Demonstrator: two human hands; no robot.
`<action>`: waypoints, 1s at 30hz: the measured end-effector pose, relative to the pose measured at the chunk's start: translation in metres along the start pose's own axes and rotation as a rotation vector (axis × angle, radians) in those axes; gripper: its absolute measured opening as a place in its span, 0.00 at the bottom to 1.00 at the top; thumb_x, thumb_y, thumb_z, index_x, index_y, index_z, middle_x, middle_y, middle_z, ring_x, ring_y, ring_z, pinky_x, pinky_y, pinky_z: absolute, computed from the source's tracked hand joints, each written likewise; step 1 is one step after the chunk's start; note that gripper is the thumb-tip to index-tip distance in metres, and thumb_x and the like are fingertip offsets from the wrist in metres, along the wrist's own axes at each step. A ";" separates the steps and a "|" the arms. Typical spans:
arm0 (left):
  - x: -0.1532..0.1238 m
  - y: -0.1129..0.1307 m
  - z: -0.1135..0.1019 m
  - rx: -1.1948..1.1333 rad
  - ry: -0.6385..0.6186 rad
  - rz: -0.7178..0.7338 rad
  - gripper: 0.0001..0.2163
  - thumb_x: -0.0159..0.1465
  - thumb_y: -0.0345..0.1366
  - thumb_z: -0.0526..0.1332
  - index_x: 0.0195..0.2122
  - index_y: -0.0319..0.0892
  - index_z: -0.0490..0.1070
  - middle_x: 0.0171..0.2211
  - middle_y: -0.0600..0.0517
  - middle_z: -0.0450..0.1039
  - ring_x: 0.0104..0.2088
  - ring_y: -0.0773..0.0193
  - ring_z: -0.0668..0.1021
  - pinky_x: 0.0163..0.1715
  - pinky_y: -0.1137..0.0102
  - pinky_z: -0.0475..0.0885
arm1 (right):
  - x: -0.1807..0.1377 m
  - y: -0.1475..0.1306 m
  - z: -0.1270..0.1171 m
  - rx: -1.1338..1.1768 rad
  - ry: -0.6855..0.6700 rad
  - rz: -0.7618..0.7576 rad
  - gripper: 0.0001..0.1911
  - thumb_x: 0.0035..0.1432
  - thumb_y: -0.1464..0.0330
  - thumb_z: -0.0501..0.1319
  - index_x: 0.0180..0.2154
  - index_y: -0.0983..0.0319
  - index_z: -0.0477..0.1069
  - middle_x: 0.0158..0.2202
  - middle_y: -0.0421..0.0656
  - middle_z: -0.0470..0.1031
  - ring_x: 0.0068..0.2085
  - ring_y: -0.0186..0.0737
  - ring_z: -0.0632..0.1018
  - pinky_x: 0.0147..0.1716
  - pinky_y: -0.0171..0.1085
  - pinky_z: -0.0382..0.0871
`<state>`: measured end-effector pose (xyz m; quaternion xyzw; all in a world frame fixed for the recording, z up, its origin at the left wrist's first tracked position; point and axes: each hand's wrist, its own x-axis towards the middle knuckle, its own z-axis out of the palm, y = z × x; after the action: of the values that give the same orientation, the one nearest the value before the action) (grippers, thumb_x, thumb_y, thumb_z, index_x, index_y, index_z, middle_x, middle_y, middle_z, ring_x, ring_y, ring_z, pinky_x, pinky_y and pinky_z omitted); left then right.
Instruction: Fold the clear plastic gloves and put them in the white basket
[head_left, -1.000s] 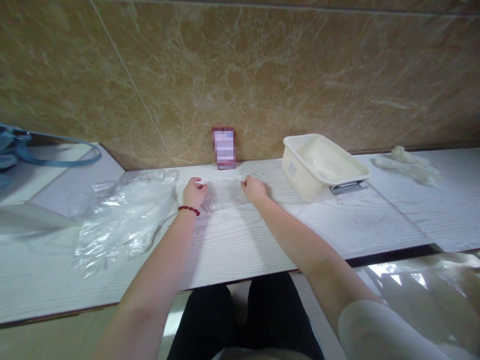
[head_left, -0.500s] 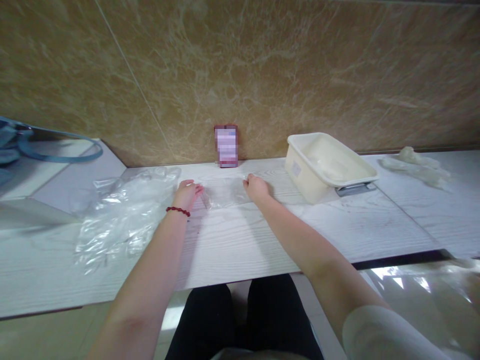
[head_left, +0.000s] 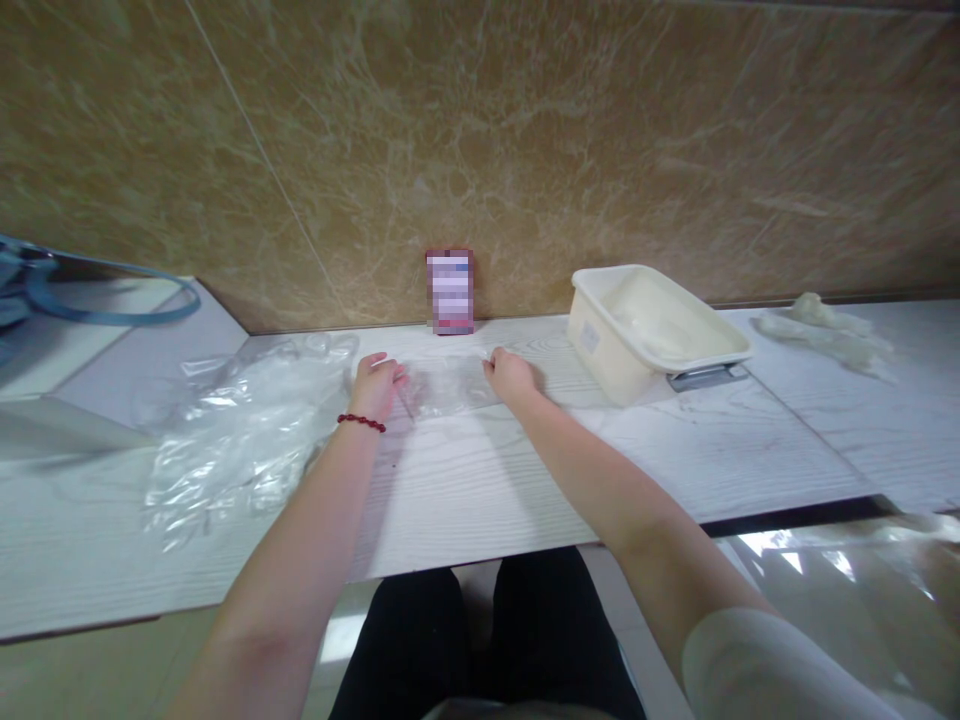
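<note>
A small clear plastic bag [head_left: 448, 385] lies stretched between my two hands on the pale wood-grain table [head_left: 465, 480]. My left hand [head_left: 377, 385], with a dark red bead bracelet [head_left: 361, 422] at the wrist, pinches the bag's left end between thumb and fingers. At the other end my right hand [head_left: 511, 374] is closed on the bag's edge, fingers curled under. To the left of my left forearm a heap of clear plastic bags [head_left: 247, 430] spreads over the table.
A cream plastic bin [head_left: 611, 345] with a grey handle stands right of my right hand. A phone [head_left: 451, 292] leans on the marble wall behind. Crumpled plastic [head_left: 825, 335] lies far right. On the left are a white box [head_left: 187, 310] and a blue strap [head_left: 112, 315].
My left hand has turned slightly and drawn the bag's left end inward, wrinkling it. The right hand keeps its hold almost in place. The whole view has shifted a little.
</note>
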<state>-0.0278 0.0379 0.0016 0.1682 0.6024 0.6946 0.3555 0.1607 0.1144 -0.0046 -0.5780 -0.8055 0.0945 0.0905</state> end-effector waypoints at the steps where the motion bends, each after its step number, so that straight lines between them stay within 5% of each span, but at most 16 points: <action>1: 0.001 -0.001 0.001 -0.014 -0.019 -0.007 0.12 0.50 0.24 0.56 0.34 0.42 0.59 0.28 0.55 0.63 0.29 0.71 0.71 0.33 0.69 0.70 | 0.000 0.000 0.000 0.002 0.004 0.001 0.15 0.58 0.61 0.46 0.39 0.62 0.64 0.34 0.48 0.73 0.37 0.42 0.74 0.33 0.37 0.64; 10: 0.014 -0.011 0.005 0.069 -0.106 0.085 0.12 0.50 0.26 0.55 0.36 0.43 0.60 0.32 0.54 0.64 0.31 0.70 0.72 0.37 0.66 0.70 | 0.002 0.002 0.003 0.014 0.022 0.007 0.15 0.58 0.60 0.47 0.39 0.62 0.65 0.33 0.47 0.73 0.35 0.42 0.74 0.31 0.36 0.63; 15: 0.011 -0.007 -0.005 0.830 -0.049 0.502 0.13 0.52 0.29 0.54 0.40 0.38 0.63 0.39 0.45 0.67 0.41 0.59 0.71 0.44 0.61 0.66 | 0.001 0.005 -0.004 0.091 0.095 -0.009 0.15 0.58 0.61 0.46 0.38 0.62 0.65 0.31 0.46 0.73 0.35 0.41 0.73 0.32 0.36 0.63; 20: -0.016 -0.005 -0.002 1.407 -0.238 0.804 0.17 0.57 0.33 0.49 0.46 0.31 0.63 0.45 0.37 0.66 0.48 0.53 0.68 0.47 0.58 0.61 | -0.011 -0.005 -0.009 0.203 0.275 -0.401 0.14 0.58 0.66 0.46 0.41 0.64 0.65 0.41 0.47 0.70 0.45 0.38 0.69 0.45 0.35 0.59; 23: -0.027 -0.013 0.009 1.519 -0.387 0.850 0.19 0.60 0.32 0.45 0.51 0.31 0.60 0.50 0.39 0.63 0.52 0.53 0.65 0.50 0.56 0.58 | -0.016 -0.019 0.001 0.193 0.205 -0.569 0.17 0.58 0.69 0.46 0.47 0.66 0.63 0.49 0.48 0.66 0.52 0.37 0.64 0.51 0.36 0.54; 30: -0.025 -0.027 0.024 1.563 -0.540 0.842 0.20 0.60 0.31 0.44 0.53 0.33 0.58 0.56 0.42 0.57 0.57 0.53 0.58 0.54 0.54 0.51 | -0.013 -0.025 0.021 0.045 0.018 -0.554 0.24 0.59 0.68 0.43 0.55 0.71 0.53 0.58 0.52 0.53 0.59 0.43 0.54 0.55 0.43 0.47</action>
<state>0.0133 0.0382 -0.0143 0.7211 0.6854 0.1002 -0.0123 0.1366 0.0930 -0.0190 -0.3346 -0.9296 0.0789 0.1329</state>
